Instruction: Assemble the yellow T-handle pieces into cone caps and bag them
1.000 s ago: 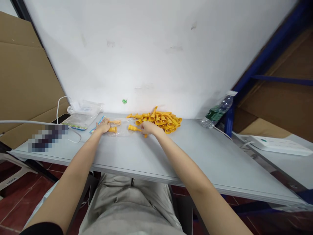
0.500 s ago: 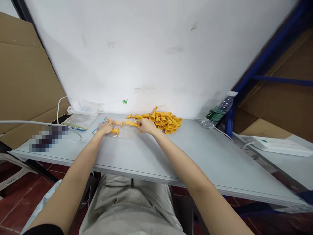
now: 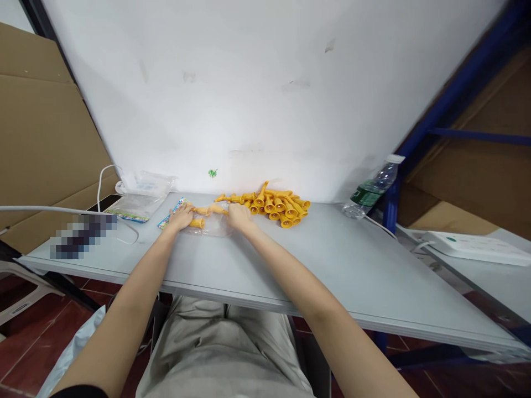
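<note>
My left hand lies over the printed top of a clear plastic bag, fingers spread on it. Two yellow toy trumpets show inside the bag, beside that hand. My right hand is closed on another yellow trumpet, whose wide end points left and reaches over or into the bag; which of these, I cannot tell. Right behind my right hand, a heap of similar yellow trumpets lies against the wall, bells mostly facing me.
More flat clear bags lie at the left, near a white cable and a pixelated dark object. A plastic bottle leans against the blue post at the right. Beyond it sits a white power strip.
My right hand has moved slightly left with the trumpet, bringing it to the bag beside the other two. My left hand has stayed almost in place on the bag.
</note>
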`<state>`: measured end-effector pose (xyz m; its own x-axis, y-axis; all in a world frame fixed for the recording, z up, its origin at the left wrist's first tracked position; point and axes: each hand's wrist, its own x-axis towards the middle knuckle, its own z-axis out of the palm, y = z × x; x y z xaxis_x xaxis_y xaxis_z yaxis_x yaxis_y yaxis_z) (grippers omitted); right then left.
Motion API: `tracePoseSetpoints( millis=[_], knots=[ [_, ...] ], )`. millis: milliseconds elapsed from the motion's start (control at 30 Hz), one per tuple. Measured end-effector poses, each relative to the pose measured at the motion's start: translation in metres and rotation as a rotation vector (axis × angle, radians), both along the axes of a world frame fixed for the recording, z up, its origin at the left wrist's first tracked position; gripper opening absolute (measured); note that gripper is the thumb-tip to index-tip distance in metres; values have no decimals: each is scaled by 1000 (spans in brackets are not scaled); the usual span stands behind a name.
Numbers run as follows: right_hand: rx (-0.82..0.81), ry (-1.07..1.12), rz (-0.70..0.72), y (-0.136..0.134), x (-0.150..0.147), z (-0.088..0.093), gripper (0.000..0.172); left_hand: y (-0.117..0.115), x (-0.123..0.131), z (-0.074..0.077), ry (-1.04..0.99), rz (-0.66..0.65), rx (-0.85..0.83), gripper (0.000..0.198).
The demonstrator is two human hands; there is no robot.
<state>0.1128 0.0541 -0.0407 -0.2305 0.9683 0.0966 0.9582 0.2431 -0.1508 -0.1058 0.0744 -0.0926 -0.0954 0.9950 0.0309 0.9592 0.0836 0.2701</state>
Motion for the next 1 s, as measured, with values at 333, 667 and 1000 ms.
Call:
tracePoseSetpoints(
  millis=[333, 667, 1000],
  knots=[
    [-16, 4, -29, -3, 3, -1, 32, -3, 3, 1, -5, 13, 23, 51],
    [-7, 37, 31, -2, -6, -5, 28, -1, 1, -3, -17, 8, 17, 51],
    [103, 661, 37, 23, -7, -41, 17, -6, 6, 2, -35, 39, 3, 58]
  ],
)
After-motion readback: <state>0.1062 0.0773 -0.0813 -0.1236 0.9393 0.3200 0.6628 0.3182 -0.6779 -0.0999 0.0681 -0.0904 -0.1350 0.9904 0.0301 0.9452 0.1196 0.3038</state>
